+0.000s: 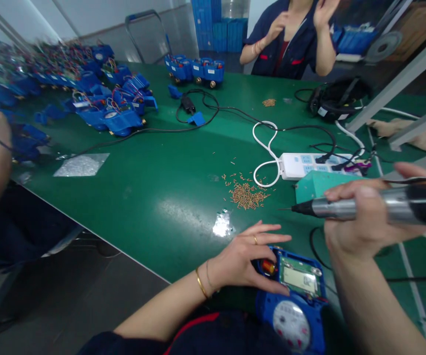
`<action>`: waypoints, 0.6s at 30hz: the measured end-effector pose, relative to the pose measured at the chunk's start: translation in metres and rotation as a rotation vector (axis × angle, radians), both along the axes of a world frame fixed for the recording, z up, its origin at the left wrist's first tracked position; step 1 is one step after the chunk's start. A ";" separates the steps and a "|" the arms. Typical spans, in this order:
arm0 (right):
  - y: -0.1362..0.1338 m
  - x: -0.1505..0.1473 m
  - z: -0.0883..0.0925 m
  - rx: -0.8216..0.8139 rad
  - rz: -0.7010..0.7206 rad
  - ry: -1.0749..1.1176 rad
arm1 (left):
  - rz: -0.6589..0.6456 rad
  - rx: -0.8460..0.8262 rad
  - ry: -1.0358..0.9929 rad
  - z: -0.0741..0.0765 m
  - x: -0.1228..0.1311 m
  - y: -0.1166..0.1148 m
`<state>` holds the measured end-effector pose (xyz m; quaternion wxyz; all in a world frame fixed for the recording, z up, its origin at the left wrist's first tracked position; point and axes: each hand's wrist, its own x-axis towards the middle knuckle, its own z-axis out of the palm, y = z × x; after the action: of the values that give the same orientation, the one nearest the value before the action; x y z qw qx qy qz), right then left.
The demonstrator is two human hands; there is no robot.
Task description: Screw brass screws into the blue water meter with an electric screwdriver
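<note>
My left hand (248,259) rests on the top left of a blue water meter (294,301) at the table's near edge, fingers spread over its open electronics compartment with the green circuit board. The meter's round white dial faces up below it. My right hand (368,217) grips a silver electric screwdriver (346,207), held level above the table with its tip pointing left, a little above and right of the meter. A pile of small copper-coloured screws (246,195) lies on the green table (154,192) just left of the tip.
A white power strip (309,165) with cables and a teal box (318,185) sit behind the screwdriver. Several blue meters (113,106) are heaped at the far left. Another person in dark blue (290,39) stands across the table. A clear plastic bag (82,165) lies left.
</note>
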<state>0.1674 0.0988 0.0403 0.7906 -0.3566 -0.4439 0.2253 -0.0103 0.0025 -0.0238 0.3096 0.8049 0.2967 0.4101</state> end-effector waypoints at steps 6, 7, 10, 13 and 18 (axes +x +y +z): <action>0.014 -0.021 -0.027 -0.033 0.045 -0.050 | -0.027 0.105 -0.042 -0.005 0.003 0.007; 0.015 -0.022 -0.030 -0.040 0.046 -0.055 | 0.008 0.142 -0.054 -0.008 0.004 0.006; 0.020 -0.023 -0.037 -0.066 0.054 -0.065 | 0.126 0.242 -0.098 -0.015 0.005 -0.001; 0.023 -0.024 -0.041 -0.088 0.059 -0.061 | 0.175 0.246 -0.159 -0.016 0.001 -0.004; 0.019 -0.024 -0.030 -0.078 0.053 -0.054 | 0.444 -0.126 -0.063 -0.008 -0.014 0.019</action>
<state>0.1430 0.1176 0.0100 0.7576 -0.3809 -0.4653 0.2537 -0.0242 0.0219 -0.0317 0.2706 0.6859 0.4816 0.4737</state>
